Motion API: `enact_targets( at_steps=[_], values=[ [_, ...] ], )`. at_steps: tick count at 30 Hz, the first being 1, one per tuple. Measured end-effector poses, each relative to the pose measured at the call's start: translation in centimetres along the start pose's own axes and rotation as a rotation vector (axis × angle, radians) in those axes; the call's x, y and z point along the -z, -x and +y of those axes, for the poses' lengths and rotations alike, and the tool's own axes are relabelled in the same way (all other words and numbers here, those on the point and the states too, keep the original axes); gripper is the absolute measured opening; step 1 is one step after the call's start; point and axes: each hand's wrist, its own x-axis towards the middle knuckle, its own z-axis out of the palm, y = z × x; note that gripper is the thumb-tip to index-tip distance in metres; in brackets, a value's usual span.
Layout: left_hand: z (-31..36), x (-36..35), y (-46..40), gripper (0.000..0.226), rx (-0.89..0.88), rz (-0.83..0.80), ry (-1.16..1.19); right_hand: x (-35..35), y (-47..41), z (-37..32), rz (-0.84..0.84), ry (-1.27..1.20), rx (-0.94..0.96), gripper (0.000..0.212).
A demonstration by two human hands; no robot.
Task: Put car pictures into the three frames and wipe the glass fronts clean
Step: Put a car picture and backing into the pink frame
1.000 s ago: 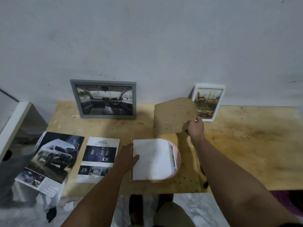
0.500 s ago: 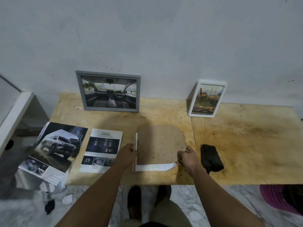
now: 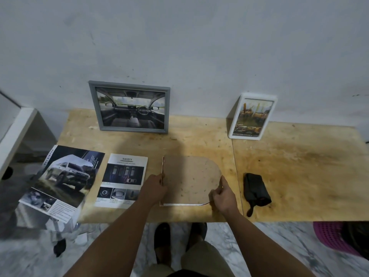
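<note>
The third frame (image 3: 191, 181) lay face down near the front edge of the wooden table (image 3: 299, 176), its brown backing board (image 3: 189, 176) uppermost — straight along the left side, rounded on the right — with a thin pale strip of the inserted picture showing along the near edge. The left hand (image 3: 154, 186) steadied the straight left side, fingers curled together against the rim; the right hand (image 3: 223, 196) pinched the near right corner of the board between thumb and fingertips. The step in hand appeared to be seating the backing over the picture. The next move probably called for pressing the board flush into its recess, then turning the frame over for wiping. A dark cloth (image 3: 256, 189) lay just right of the frame. Two car brochures (image 3: 121, 180) lay to the left. At the wall stood a grey frame (image 3: 130, 107) and a white frame (image 3: 252, 116) — both apparently filled.
</note>
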Motion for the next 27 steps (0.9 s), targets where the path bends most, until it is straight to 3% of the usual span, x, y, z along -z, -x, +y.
enact_targets(
  at_steps=[5, 9, 13, 17, 20, 27],
  values=[
    [0.4, 0.0, 0.1, 0.020, 0.000, 0.006, -0.068, 0.5, -0.6, 0.4, -0.081, 0.159, 0.004, 0.067],
    [0.6, 0.3, 0.2, 0.013, 0.001, 0.003, -0.099, 1.1, -1.2, 0.5, -0.161, 0.307, -0.024, 0.076],
    [0.7, 0.5, 0.2, 0.021, 0.008, 0.060, -0.092, 2.0, -1.4, 0.7, -0.142, 0.430, 0.018, 0.058],
    [1.4, 0.7, 0.1, 0.035, -0.015, 0.087, -0.129, 1.9, -1.4, -0.5, -0.071, 0.435, 0.115, 0.071],
    [2.3, 0.7, -0.1, 0.057, -0.061, 0.044, -0.179, 1.0, -1.8, -1.4, -0.161, 0.562, 0.219, 0.076],
    [3.1, 0.0, -0.3, 0.052, -0.141, -0.029, -0.393, 0.1, -2.6, -2.7, -0.249, 0.813, 0.229, 0.067]
  ],
)
